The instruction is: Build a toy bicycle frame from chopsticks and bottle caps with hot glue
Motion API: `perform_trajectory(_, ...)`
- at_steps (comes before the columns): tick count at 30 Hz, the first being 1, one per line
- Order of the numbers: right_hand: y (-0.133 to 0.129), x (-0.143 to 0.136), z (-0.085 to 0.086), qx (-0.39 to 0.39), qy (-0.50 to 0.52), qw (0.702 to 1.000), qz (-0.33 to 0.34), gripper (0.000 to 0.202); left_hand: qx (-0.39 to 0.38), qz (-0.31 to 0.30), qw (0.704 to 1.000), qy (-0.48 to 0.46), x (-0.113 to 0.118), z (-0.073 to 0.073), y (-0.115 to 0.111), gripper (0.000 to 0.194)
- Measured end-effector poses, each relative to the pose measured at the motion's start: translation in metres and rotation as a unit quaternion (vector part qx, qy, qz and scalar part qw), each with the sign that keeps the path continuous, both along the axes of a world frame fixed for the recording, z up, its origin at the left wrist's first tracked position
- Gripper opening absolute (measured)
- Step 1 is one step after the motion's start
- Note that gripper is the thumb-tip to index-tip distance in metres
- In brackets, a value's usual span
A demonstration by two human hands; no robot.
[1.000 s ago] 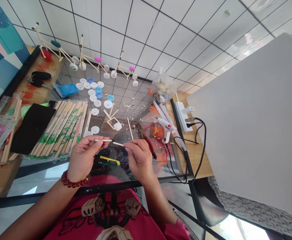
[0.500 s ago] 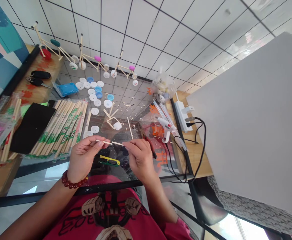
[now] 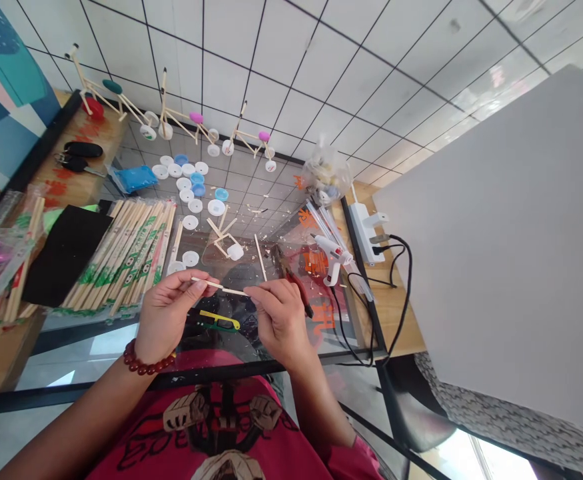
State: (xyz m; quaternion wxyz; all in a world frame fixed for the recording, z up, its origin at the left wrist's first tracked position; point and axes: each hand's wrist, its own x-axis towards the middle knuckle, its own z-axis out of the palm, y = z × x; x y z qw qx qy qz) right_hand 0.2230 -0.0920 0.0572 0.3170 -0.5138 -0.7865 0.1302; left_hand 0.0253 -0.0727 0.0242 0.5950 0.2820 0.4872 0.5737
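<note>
Between thumb and fingers, my left hand [image 3: 168, 313] pinches a short wooden stick [image 3: 207, 283], with a bead bracelet at the wrist. My right hand [image 3: 282, 317] is closed on a second wooden stick [image 3: 234, 291]. The tips of the two sticks meet or nearly meet; whether they touch is too small to tell. Just below them on the glass table [image 3: 231, 347] lies a yellow and green cutter [image 3: 220, 321]. A loose stick [image 3: 260, 257] and a small stick frame with a white cap [image 3: 234, 251] lie beyond my hands.
Wrapped chopsticks [image 3: 121, 257] and a black sheet [image 3: 66, 257] lie left. Bottle caps [image 3: 190, 222] spread behind. Red-handled pliers [image 3: 298, 287], a glue gun [image 3: 332, 252] and its cable are right. Stick models [image 3: 181, 123] stand at the back edge, near a plastic bag [image 3: 325, 172].
The stick in my right hand has shifted slightly, its tip a little lower against the left stick's end. Both hands keep their grip.
</note>
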Motion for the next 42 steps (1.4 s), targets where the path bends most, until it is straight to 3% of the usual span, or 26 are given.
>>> perform_trajectory(2,0.001,-0.001,-0.002,-0.042,0.076,0.996,-0.001,0.026,-0.003,0.0,1.0,-0.01,0.0,0.001,0.001,0.022)
perform_trajectory(4,0.002,-0.004,-0.008,-0.115,0.196,0.974,-0.023,0.017,-0.017,-0.004,0.999,-0.035,0.001,0.002,0.002,0.023)
perform_trajectory(6,0.004,-0.01,-0.017,-0.199,0.322,0.924,-0.057,0.012,-0.045,-0.01,0.996,-0.078,0.004,0.003,0.003,0.026)
perform_trajectory(9,0.01,-0.022,-0.031,-0.274,0.456,0.843,-0.084,0.021,-0.098,-0.021,0.984,-0.146,0.013,0.005,0.001,0.029)
perform_trajectory(11,0.013,-0.031,-0.036,-0.283,0.499,0.815,-0.084,0.02,-0.119,-0.028,0.977,-0.172,0.022,0.006,-0.001,0.029)
perform_trajectory(15,0.017,-0.042,-0.037,-0.254,0.538,0.8,-0.078,0.014,-0.116,-0.035,0.978,-0.168,0.04,0.003,-0.008,0.028)
perform_trajectory(19,0.018,-0.045,-0.038,-0.303,0.615,0.722,-0.091,0.024,-0.061,-0.058,0.992,-0.092,0.043,-0.001,-0.011,0.023)
perform_trajectory(21,0.019,-0.044,-0.038,-0.321,0.632,0.7,-0.09,0.029,-0.018,-0.04,0.998,-0.033,0.036,-0.003,-0.01,0.022)
perform_trajectory(24,0.022,-0.041,-0.037,-0.32,0.619,0.715,-0.06,0.033,0.04,-0.007,0.998,0.055,0.02,-0.004,-0.001,0.024)
perform_trajectory(28,0.024,-0.04,-0.038,-0.364,0.603,0.71,-0.005,0.032,0.02,-0.084,0.993,0.085,0.004,0.001,0.012,0.023)
perform_trajectory(35,0.023,-0.038,-0.043,-0.414,0.59,0.691,0.054,0.038,0.037,-0.13,0.986,0.094,0.008,0.0,0.013,0.018)
perform_trajectory(42,0.022,-0.036,-0.042,-0.415,0.546,0.727,0.029,0.041,0.027,-0.104,0.991,0.075,0.011,0.002,0.012,0.016)
